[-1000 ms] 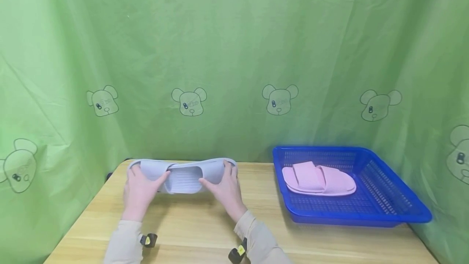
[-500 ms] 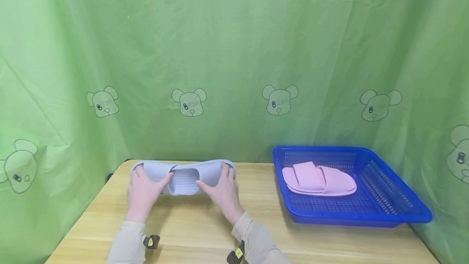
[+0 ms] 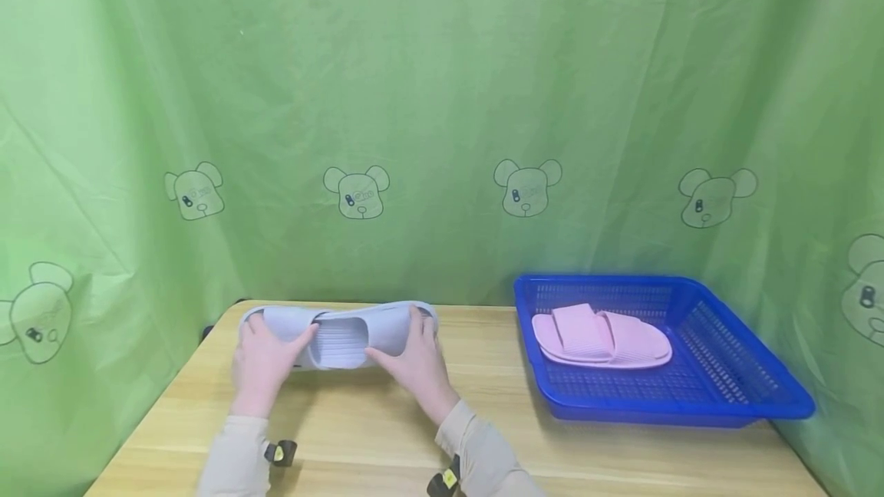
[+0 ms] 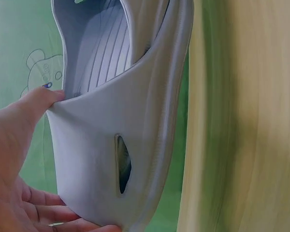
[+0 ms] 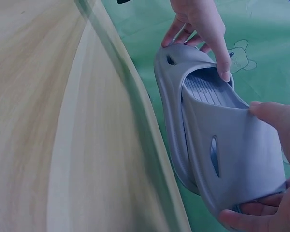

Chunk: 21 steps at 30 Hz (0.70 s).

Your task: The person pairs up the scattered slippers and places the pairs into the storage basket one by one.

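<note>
Left hand: the left hand (image 3: 262,363) grips one end of a pale grey-blue slipper (image 3: 338,332), thumb hooked over the edge of the strap opening and fingers curled under the sole; the left wrist view shows the thumb (image 4: 38,99) pressing on the strap rim and the fingers wrapped below.
Right hand: the right hand (image 3: 414,363) grips the other end of the same slipper, thumb laid on the strap edge and fingers curled round the outer side; the right wrist view shows its thumb (image 5: 273,113) on the upper and fingertips under the sole.
Slipper: it is held between the two hands at the far left part of the wooden table (image 3: 359,436), lengthwise from left to right, its ribbed insole facing the person. From the head view I cannot tell whether it rests on the tabletop or is held just above it. A small oval vent hole shows in the strap (image 5: 214,157).
Basket: a blue plastic mesh basket (image 3: 753,397) sits on the right part of the table, well apart from the hands.
Pink slipper: a pink slipper (image 3: 601,340) lies flat inside the basket, sole down, towards its far left part.
Backdrop: a green curtain with bear prints (image 3: 442,113) hangs behind and to both sides of the table.
Sleeves: both forearms wear beige sleeves (image 3: 238,459), each with a small black device at the wrist.
</note>
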Each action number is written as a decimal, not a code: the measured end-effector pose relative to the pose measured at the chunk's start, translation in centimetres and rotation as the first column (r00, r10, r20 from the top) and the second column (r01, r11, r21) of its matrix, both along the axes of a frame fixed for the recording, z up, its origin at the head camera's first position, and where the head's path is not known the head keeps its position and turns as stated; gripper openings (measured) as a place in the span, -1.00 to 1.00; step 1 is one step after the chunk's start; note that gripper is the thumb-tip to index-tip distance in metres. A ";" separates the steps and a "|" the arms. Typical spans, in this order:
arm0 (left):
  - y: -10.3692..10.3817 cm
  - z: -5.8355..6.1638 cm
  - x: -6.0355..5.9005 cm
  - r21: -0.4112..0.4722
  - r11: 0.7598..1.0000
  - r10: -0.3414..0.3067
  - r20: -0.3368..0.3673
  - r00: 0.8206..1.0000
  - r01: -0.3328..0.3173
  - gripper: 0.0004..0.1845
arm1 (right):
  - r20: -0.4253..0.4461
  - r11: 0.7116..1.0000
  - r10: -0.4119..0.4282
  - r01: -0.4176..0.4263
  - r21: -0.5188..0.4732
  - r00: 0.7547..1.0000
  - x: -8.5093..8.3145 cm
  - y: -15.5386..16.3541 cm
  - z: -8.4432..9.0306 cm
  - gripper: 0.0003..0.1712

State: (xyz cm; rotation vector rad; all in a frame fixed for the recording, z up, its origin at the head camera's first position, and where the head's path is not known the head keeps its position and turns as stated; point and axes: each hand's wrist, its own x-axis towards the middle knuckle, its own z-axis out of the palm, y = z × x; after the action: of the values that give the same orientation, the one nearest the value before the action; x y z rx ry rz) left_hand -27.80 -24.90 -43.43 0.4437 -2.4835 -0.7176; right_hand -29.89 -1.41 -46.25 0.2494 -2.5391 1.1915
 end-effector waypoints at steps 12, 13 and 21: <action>-1.2 0.7 0.5 -0.056 0.997 0.051 0.128 0.990 -0.044 0.20 | -0.081 0.983 0.082 -0.067 0.172 0.993 0.6 -0.3 0.1 0.30; -1.2 0.8 0.6 -0.058 0.997 0.052 0.138 0.989 -0.044 0.20 | -0.092 0.980 0.079 -0.060 0.190 0.993 0.6 -0.3 0.0 0.29; -1.3 1.1 0.7 -0.059 0.997 0.054 0.149 0.987 -0.046 0.21 | -0.190 0.943 0.039 0.027 0.333 0.981 0.6 -0.4 0.0 0.30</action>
State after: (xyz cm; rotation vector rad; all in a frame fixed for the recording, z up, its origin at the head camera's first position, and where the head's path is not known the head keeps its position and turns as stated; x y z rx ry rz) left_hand -27.05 -26.22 -42.38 0.5562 -2.6156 -0.6146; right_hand -29.32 -1.82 -46.23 0.4312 -2.5516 0.6902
